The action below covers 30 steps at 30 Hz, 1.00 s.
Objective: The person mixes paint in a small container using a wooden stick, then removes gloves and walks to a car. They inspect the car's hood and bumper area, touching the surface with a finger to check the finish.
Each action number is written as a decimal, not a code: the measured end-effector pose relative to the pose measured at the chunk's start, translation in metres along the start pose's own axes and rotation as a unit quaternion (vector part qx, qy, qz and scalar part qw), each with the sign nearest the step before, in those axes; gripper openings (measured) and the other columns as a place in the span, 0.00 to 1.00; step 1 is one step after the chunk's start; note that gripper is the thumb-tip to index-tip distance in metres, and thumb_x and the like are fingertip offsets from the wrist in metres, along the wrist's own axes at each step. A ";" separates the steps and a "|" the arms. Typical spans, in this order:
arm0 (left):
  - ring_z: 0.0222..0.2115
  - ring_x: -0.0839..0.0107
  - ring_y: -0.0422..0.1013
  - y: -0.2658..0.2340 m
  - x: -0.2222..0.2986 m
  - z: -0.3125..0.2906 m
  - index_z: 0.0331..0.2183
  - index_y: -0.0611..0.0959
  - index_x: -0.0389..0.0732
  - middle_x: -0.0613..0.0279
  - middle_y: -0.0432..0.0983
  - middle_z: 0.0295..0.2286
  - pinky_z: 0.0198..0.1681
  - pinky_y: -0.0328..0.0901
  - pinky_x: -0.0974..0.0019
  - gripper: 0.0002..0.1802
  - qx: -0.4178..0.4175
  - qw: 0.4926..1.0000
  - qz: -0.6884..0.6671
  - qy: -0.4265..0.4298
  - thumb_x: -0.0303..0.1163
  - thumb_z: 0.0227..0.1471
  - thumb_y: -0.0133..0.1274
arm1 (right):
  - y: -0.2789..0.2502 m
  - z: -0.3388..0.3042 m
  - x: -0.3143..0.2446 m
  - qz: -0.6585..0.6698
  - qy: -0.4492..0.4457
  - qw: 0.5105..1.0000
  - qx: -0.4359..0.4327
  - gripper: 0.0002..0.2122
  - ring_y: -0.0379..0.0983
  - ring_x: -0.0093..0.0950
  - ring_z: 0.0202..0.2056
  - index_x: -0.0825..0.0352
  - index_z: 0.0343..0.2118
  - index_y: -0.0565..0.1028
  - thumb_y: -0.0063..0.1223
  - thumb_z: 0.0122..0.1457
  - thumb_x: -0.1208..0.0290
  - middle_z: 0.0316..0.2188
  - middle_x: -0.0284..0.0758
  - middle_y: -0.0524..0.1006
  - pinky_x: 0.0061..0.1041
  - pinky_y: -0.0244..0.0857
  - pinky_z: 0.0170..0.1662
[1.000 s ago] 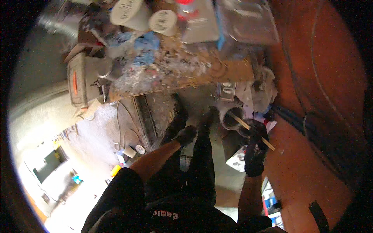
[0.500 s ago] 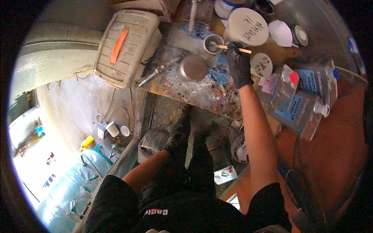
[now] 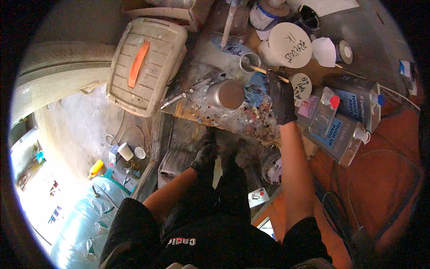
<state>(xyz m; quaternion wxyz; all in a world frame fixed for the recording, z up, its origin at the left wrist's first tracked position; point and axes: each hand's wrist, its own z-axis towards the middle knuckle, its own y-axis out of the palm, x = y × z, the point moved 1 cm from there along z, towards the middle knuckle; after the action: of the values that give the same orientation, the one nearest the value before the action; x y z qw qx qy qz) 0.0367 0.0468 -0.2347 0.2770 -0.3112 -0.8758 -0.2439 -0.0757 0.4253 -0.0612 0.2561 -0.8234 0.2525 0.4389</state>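
Observation:
My right hand [image 3: 282,98], in a black glove, is closed on a thin wooden stick [image 3: 258,69]. The stick's far end dips into a small grey cup [image 3: 242,62] on the paint-spattered workbench [image 3: 210,114]. A round metal can [image 3: 229,95] with a plain flat top stands just left of that hand. My left hand [image 3: 204,157], also black-gloved, hangs low in front of the bench, near my dark trousers. Its fingers blend into the dark ground behind them, and I see nothing it holds.
Right of the cup stand a large white-lidded tub [image 3: 289,45] and a smaller round lid [image 3: 301,87]. Rectangular metal cans [image 3: 338,139] crowd the bench's right side. At the left sit a beige lidded box [image 3: 148,67] with an orange handle and a spray gun [image 3: 179,97].
The view has shifted, so the bench things sit lower in it. The stick in my right hand now slopes more steeply, its end still in the cup. My left hand stays low.

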 end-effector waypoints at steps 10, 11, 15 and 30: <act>0.29 0.72 0.69 0.041 0.055 -0.025 0.38 0.76 0.37 0.60 0.73 0.29 0.33 0.66 0.66 0.16 0.037 0.993 0.080 0.075 0.40 0.55 0.49 | -0.008 0.045 -0.006 -0.248 -0.217 0.942 0.068 0.13 0.70 0.22 0.25 0.71 0.32 0.75 0.49 0.59 0.63 0.20 0.30 0.74 0.23 0.64 0.30; 0.29 0.72 0.69 0.039 0.039 -0.036 0.39 0.76 0.37 0.61 0.74 0.29 0.33 0.66 0.66 0.16 0.052 0.994 0.075 0.055 0.40 0.56 0.49 | 0.006 0.043 -0.003 -0.046 -0.190 0.980 0.026 0.13 0.70 0.23 0.25 0.70 0.33 0.75 0.49 0.59 0.63 0.21 0.30 0.74 0.23 0.64 0.30; 0.28 0.73 0.69 0.052 0.017 -0.059 0.39 0.76 0.37 0.62 0.74 0.29 0.33 0.66 0.67 0.17 0.049 0.989 0.131 0.040 0.41 0.55 0.49 | 0.014 0.049 -0.003 0.013 -0.106 0.994 0.033 0.12 0.69 0.23 0.24 0.67 0.34 0.75 0.49 0.59 0.61 0.22 0.28 0.74 0.23 0.63 0.29; 0.35 0.65 0.70 0.053 0.026 -0.076 0.42 0.75 0.37 0.55 0.73 0.34 0.40 0.65 0.65 0.15 0.047 0.982 0.180 0.041 0.35 0.55 0.47 | -0.007 0.015 0.022 -0.250 -0.252 0.935 -0.020 0.15 0.71 0.35 0.35 0.65 0.47 0.69 0.41 0.60 0.65 0.33 0.42 0.75 0.34 0.64 0.37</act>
<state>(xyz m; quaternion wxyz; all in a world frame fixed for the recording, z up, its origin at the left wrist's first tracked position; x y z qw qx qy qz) 0.0809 0.0486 -0.1492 0.3661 -0.4404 -0.8037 -0.1615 -0.0698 0.4356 -0.0858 0.3964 -0.7275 -0.0430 0.5584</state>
